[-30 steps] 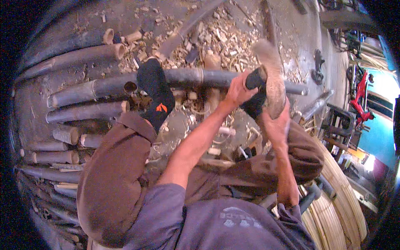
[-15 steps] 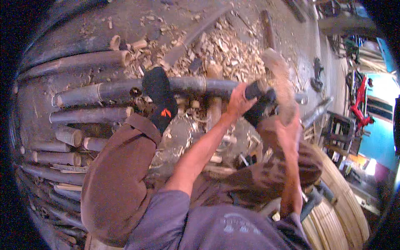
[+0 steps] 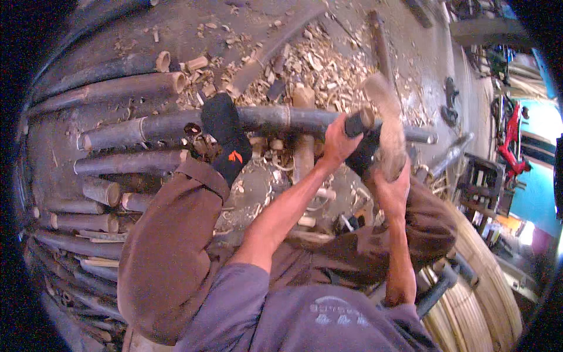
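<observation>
Workshop floor [image 3: 105,35]: dark, dusty, littered with pale wood chips [image 3: 316,64] toward the upper middle. Stack of cut bamboo poles [image 3: 126,161] lies along the left side, ends facing right, some short offcuts among them.

One long dark bamboo pole [image 3: 281,117] runs left to right across the middle of view. A foot in a black sock [image 3: 226,135] with an orange mark rests on top of it, brown trouser leg [image 3: 170,258] bent below.

Left hand [image 3: 339,144]: closed, fingers wrapped around the pole just left of a dark handle [image 3: 356,124].

Right hand [image 3: 392,190]: raised just right of the left hand, closed around the lower end of a pale wooden tool [image 3: 384,126]. Tool is motion-blurred; exact shape cannot be told. It crosses over the pole near the dark handle.

A short upright bamboo piece [image 3: 304,149] stands beneath the pole, near the left hand.

Right edge: bundle of thin pale strips [image 3: 487,293] curving downward, a red object [image 3: 510,138] against a blue wall [image 3: 536,199].
</observation>
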Available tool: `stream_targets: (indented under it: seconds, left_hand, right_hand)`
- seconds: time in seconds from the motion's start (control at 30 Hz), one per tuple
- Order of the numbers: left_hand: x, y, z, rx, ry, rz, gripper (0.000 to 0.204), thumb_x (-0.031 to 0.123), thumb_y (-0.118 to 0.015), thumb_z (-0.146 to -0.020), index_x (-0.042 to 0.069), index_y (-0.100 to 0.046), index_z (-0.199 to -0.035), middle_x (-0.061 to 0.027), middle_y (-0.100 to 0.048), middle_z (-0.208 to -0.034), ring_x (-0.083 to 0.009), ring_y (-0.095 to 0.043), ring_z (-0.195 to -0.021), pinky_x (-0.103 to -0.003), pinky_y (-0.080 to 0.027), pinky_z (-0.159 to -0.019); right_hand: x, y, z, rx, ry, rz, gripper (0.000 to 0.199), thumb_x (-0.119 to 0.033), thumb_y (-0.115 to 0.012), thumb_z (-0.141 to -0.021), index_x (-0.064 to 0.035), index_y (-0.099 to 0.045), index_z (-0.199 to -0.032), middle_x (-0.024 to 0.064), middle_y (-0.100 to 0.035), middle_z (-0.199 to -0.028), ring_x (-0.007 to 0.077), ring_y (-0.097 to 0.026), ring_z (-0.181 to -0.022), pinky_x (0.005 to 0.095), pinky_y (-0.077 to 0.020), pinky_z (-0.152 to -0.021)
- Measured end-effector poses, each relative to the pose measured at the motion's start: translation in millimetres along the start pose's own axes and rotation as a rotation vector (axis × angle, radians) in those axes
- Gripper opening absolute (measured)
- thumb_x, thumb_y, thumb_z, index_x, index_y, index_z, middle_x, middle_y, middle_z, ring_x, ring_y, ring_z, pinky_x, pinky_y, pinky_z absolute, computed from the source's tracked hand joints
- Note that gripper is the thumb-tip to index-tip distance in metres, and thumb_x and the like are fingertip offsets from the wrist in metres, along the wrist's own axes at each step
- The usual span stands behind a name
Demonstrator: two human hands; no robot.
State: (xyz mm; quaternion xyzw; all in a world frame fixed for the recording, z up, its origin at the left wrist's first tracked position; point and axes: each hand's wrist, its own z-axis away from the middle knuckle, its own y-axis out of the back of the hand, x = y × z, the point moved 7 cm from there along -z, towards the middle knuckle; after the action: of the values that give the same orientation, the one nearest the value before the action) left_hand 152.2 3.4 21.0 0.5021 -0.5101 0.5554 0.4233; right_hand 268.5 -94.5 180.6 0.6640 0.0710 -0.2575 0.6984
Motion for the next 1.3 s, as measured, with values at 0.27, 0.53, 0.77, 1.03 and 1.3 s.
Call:
stream_targets:
  seconds: [0.27, 0.53, 0.77, 1.03, 1.3]
  left_hand:
    - [13.6, 1.1, -38.9, 0.181, 0.229, 0.005, 0.039, 0.017, -0.074, -0.067, 0.002, -0.058, -0.099, -0.0164, -0.066, -0.085, -0.0333, -0.064, -0.079, -0.042, -0.049, -0.071]
    - [31.0, -12.3, 54.7, -0.421, -0.541, -0.322, 0.038, 0.019, -0.070, -0.067, 0.009, -0.054, -0.099, -0.0097, -0.052, -0.083, -0.0295, -0.053, -0.082, -0.041, -0.038, -0.072]
    - [31.4, 3.5, 22.8, -0.384, -0.475, -0.204, 0.054, 0.021, -0.076, -0.059, 0.008, -0.050, -0.104, -0.0111, -0.055, -0.094, -0.0327, -0.053, -0.092, -0.041, -0.037, -0.076]
    - [33.5, 1.6, 17.8, -0.341, -0.399, -0.180, 0.053, 0.018, -0.078, -0.059, 0.009, -0.052, -0.104, -0.0118, -0.057, -0.094, -0.0333, -0.056, -0.092, -0.042, -0.039, -0.076]
    - [31.4, 16.1, -16.5, -0.301, -0.074, -0.017, 0.052, 0.013, -0.080, -0.065, 0.001, -0.055, -0.109, -0.0201, -0.065, -0.097, -0.0381, -0.063, -0.095, -0.042, -0.051, -0.082]
  right_hand:
    - [-29.0, 46.1, 10.2, 0.330, -0.220, -0.253, 0.065, -0.012, -0.070, -0.083, 0.0062, -0.036, -0.136, 0.0149, -0.051, -0.123, 0.0226, -0.049, -0.110, 0.0334, -0.0372, -0.098]
    - [26.5, 45.0, 40.0, 0.395, -0.223, -0.296, 0.052, -0.003, -0.066, -0.084, 0.0007, -0.041, -0.130, 0.0055, -0.056, -0.090, 0.0122, -0.054, -0.070, 0.0261, -0.0451, -0.062]
    - [24.3, 47.0, 45.3, 0.388, -0.328, -0.372, 0.068, -0.006, -0.070, -0.081, 0.0041, -0.033, -0.136, 0.0132, -0.049, -0.116, 0.0206, -0.050, -0.099, 0.0324, -0.0409, -0.086]
    - [14.8, 49.1, 44.0, 0.427, -0.164, -0.303, 0.054, -0.004, -0.067, -0.084, 0.0005, -0.041, -0.130, 0.0041, -0.056, -0.088, 0.0115, -0.053, -0.069, 0.0258, -0.0441, -0.062]
    - [-48.8, 171.1, 47.8, 0.675, -0.068, -0.369, 0.042, -0.033, -0.060, -0.090, -0.0018, -0.053, -0.117, 0.0073, -0.063, -0.088, 0.0139, -0.060, -0.071, 0.0263, -0.0507, -0.066]
